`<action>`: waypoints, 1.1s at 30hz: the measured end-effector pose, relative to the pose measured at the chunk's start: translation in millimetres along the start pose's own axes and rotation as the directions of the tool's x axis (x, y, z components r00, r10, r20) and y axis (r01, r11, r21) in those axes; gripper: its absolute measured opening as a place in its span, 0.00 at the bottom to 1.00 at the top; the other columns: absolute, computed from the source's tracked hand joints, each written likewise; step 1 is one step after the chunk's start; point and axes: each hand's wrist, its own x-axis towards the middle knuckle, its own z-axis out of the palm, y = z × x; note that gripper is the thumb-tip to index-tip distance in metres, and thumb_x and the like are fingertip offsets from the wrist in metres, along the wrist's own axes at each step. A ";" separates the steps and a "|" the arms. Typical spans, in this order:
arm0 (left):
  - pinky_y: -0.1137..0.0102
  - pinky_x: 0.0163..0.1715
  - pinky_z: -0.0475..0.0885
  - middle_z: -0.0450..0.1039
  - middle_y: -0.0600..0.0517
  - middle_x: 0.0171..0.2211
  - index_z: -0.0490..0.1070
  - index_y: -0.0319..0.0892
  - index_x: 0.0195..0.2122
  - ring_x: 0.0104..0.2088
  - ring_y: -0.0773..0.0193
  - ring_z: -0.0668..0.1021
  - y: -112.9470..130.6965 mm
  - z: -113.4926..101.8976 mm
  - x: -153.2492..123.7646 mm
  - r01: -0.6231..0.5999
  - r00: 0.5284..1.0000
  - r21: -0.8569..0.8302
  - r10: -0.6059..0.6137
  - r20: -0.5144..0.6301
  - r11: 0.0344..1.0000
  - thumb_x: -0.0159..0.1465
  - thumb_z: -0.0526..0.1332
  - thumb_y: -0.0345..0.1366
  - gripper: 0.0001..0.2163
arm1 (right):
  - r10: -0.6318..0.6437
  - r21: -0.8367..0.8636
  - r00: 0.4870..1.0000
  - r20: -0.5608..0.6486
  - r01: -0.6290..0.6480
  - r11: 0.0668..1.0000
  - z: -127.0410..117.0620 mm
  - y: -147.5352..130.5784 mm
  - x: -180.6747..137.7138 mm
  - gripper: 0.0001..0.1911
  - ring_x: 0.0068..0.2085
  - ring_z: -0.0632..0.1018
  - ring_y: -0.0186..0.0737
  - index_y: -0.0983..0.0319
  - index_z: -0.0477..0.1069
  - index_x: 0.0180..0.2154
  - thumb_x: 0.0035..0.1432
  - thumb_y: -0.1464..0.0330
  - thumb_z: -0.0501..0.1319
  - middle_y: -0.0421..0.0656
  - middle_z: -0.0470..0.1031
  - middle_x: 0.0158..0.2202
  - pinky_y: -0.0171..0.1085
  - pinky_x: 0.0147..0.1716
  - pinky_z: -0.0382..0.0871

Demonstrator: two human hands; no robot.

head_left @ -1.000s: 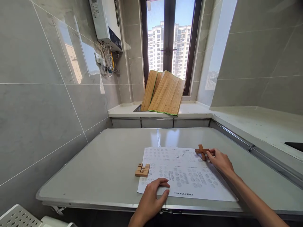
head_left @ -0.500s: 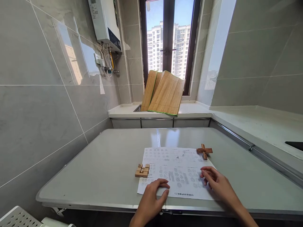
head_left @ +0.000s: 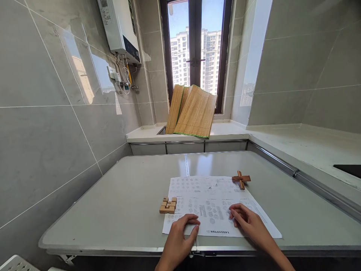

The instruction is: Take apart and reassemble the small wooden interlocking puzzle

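A printed white sheet (head_left: 194, 207) of small diagrams lies on the table. My left hand (head_left: 182, 239) is at its lower left edge, thumb and fingers apart, holding nothing. Over the sheet's right part is my right hand (head_left: 251, 227), its fingers loosely bent and nothing visible between them; whether the fingertips touch the paper I cannot tell. Notched light wooden puzzle pieces (head_left: 168, 206) sit together on the left edge of the sheet. On its upper right edge rests a brown wooden cross-shaped puzzle (head_left: 241, 179).
The pale folding table (head_left: 113, 207) has a seam down its middle. Behind it, a bamboo mat (head_left: 196, 113) leans on the white counter (head_left: 228, 130) by the window. A water heater (head_left: 120, 30) hangs on the left wall. A perforated white plastic thing (head_left: 18, 263) shows at lower left.
My right hand has moved left across the sheet, uncovering its lower right corner. My left hand stays nearly in place. The view has shifted slightly; the wooden pieces stay put.
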 end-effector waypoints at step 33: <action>0.59 0.50 0.72 0.76 0.48 0.50 0.64 0.49 0.61 0.49 0.50 0.78 -43.8 -90.3 37.6 0.023 0.995 0.309 0.007 -0.095 0.951 0.57 0.67 0.46 0.31 | -0.011 0.033 0.998 -0.057 0.013 0.999 -3.1 -3.4 0.0 0.21 0.27 0.77 0.40 0.58 0.72 0.39 0.61 0.47 0.56 0.42 0.79 0.30 0.37 0.31 0.71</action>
